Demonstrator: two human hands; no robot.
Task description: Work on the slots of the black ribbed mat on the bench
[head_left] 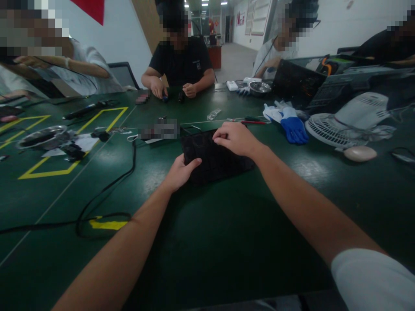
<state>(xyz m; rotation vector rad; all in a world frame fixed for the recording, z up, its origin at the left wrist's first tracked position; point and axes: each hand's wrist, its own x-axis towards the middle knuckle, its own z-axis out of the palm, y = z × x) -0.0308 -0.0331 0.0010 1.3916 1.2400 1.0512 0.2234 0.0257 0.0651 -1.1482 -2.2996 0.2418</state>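
A thin black rectangular panel (210,162) with faint darker shapes on its face is held over the green table, its far left corner raised. My left hand (182,172) grips its left edge, thumb on top and fingers hidden underneath. Over the panel's upper right part is my right hand (235,139), its fingertips pinched together close to the surface. Whether anything small is between those fingertips I cannot make out. Just beyond lie a red and black screwdriver-like tool (256,121) and a small clear plastic piece (214,114).
Blue and white gloves (293,125), a white fan (343,123) and a pale mouse-shaped object (359,153) lie at right. A black cable (129,168) loops on the left, near a metal ring-shaped part (43,137). Across the table sits a person in black (184,62); others work at both sides.
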